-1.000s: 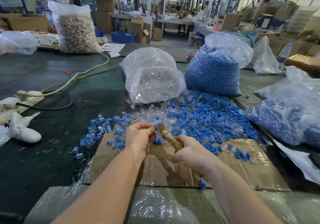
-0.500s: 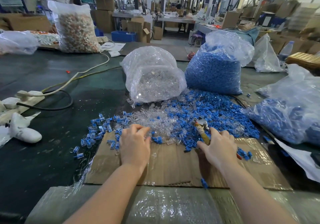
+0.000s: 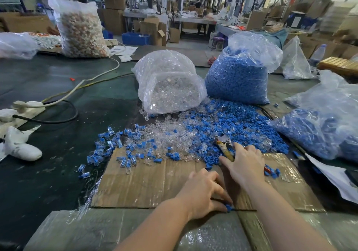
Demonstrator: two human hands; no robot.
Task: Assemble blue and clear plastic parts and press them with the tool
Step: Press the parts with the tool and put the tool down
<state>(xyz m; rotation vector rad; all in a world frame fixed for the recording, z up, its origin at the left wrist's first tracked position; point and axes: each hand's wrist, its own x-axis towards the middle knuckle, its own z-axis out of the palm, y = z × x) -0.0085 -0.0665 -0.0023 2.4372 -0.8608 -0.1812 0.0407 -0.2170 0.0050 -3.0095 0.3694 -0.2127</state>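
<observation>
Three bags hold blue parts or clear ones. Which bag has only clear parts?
The middle bag, left of the tall blue-filled bag. Its contents are all transparent; the third bag at the right edge shows blue.

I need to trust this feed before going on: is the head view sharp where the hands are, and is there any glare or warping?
Head view: left hand, right hand and pliers are fairly sharp; the frame edges and forearms smear. Wide-angle warping bends the far shelves and table. Glare sits on the clear bag and plastic wrap. Light is even, with soft shadows on the cardboard.
</observation>
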